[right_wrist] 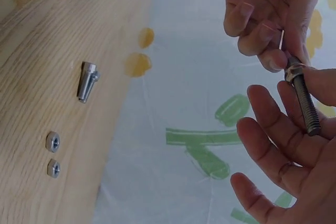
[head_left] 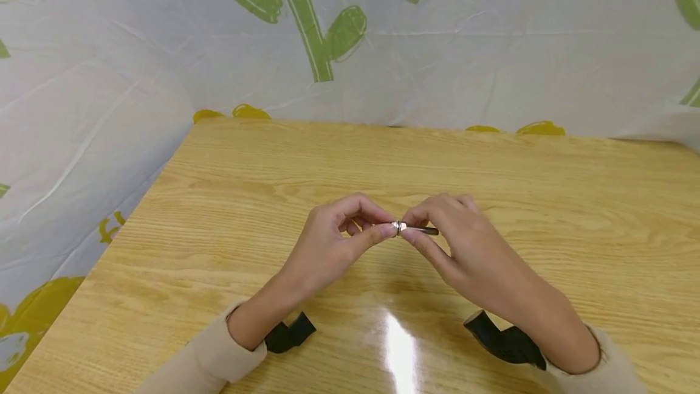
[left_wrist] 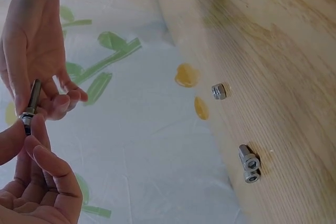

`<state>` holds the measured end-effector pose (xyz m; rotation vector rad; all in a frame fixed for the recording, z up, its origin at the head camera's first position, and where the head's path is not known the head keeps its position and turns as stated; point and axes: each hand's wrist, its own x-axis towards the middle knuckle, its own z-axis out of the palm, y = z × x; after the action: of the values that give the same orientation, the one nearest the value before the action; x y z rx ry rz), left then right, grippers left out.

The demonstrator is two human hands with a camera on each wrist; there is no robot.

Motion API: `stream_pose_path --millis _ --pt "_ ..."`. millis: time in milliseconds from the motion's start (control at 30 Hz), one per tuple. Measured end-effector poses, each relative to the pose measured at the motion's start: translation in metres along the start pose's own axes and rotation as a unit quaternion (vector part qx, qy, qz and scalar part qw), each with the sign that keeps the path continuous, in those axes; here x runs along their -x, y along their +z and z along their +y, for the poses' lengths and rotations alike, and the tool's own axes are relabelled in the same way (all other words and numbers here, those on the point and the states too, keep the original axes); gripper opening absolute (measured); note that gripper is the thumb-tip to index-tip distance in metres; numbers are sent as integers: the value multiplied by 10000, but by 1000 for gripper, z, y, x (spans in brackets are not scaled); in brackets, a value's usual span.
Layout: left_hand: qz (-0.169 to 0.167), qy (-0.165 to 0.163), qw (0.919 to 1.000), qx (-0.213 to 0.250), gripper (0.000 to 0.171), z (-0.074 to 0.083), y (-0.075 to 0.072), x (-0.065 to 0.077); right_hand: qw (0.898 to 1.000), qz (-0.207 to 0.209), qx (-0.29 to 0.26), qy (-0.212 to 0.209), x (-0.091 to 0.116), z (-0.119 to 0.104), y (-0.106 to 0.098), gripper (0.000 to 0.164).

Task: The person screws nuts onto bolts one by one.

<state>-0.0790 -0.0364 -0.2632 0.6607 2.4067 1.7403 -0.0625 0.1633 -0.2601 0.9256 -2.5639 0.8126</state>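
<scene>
Yellowish wood-grain worktop spreads below us, and above it, near its middle, we hold a metal bolt between our two hands. Its dark threaded shaft points to our right; round it, where our fingertips meet, sits a bright hex piece, though we cannot tell whether it is a nut or the bolt's head.

Our left hand pinches the bright end between thumb and forefinger, the other fingers bent in behind. Our right hand grips beside it, thumb and forefinger on the metal, while its remaining fingers spread loosely, slightly bent, near the shaft. Both forearms slant inward, left and right, so the fingertips almost touch.

Beneath our wrists we see black straps, and further back, beige sleeves. On the worktop, the wrist views show two more bolts lying together and, apart from them, two nuts. Behind everything hangs a white cloth with green leaves and yellow flowers.
</scene>
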Motion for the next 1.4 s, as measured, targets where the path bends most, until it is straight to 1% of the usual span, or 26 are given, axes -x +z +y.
stream_pose_path --millis 100,333,467,533,600,667,733,900,1033,1100,1200,1300,1400 --pt "5 0 10000 21 8 1 0 0 9997 -143 -63 175 0 -1 1 7" --pt "-28 -1 10000 -51 8 1 2 1 9981 -354 -131 489 0 -4 1 22" --pt "3 14 10000 -69 8 0 1 1 9965 -428 -156 695 0 -4 -3 15" --pt "10 15 10000 -80 8 1 0 1 9972 -397 -144 611 0 -4 -3 18" --pt "11 5 10000 -78 8 1 0 0 9990 -260 -63 356 -1 -3 -3 22" --pt "6 -1 10000 -67 8 1 -1 0 9999 -84 -13 53 -2 -2 -2 21" --pt "-1 -7 10000 -57 8 0 -1 0 9999 57 51 -129 -2 -1 -1 20" --pt "-21 7 10000 -44 9 1 -1 0 9994 184 127 -280 -3 -1 0 14" --pt "-18 2 10000 -30 9 0 -1 1 9994 169 142 -282 -2 -2 1 9" --pt "-23 0 10000 -6 9 0 -1 1 9995 131 148 -253 -2 -2 1 8" --pt "-27 -3 10000 -12 9 0 -1 0 9998 32 97 -146 -1 -2 2 11" --pt "-37 10 10000 -49 8 -1 0 0 9992 -262 -145 250 0 -4 2 12" --pt "-34 34 9999 -89 8 -1 0 0 9949 -584 -424 709 0 -6 2 12"
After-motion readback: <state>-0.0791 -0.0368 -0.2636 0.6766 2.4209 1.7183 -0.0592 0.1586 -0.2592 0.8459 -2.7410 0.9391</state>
